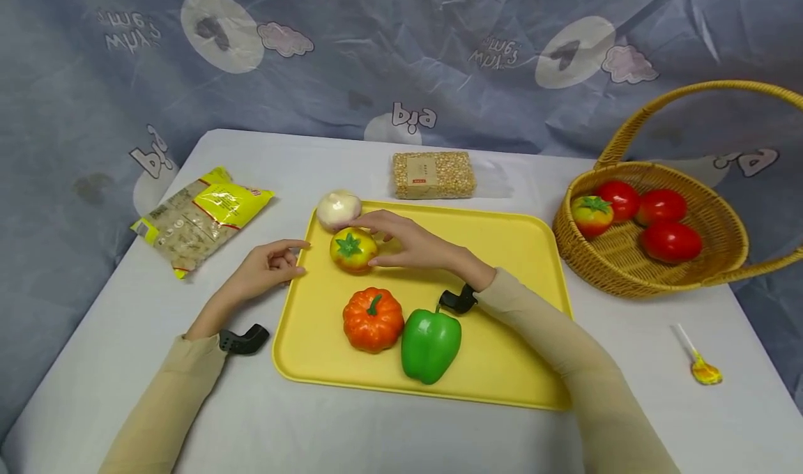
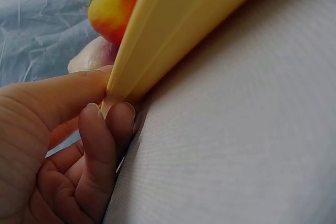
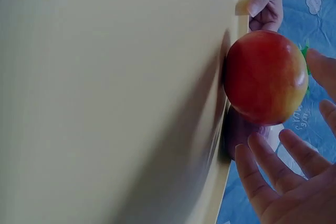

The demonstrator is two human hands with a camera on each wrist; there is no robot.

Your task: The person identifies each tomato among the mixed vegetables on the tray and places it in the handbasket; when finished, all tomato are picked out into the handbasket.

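Observation:
At the left edge of the yellow tray (image 1: pixel 502 362), my left hand (image 1: pixel 266 268) pinches the rim between thumb and fingers, as the left wrist view shows. My right hand (image 1: pixel 410 242) hovers over the tray's upper left with its fingers spread around a yellow-and-red tomato-like fruit (image 1: pixel 353 251) with green leaves. In the right wrist view a gap shows between most fingers and this fruit (image 3: pixel 265 77); the thumb is close to its leaves. Behind it, a round white-and-purple vegetable (image 1: pixel 339 209) sits at the tray's corner. An orange pumpkin (image 1: pixel 373 320) and a green bell pepper (image 1: pixel 430 345) stand nearer me.
A wicker basket (image 1: pixel 608 275) at the right holds red tomatoes (image 1: pixel 671 242) and another yellow-red fruit (image 1: pixel 592 216). Its tall handle arches upward. A lollipop (image 1: pixel 704 369) lies before it. Behind the tray is a grain pack (image 1: pixel 439 174); at left, a yellow-and-clear bag (image 1: pixel 203 219).

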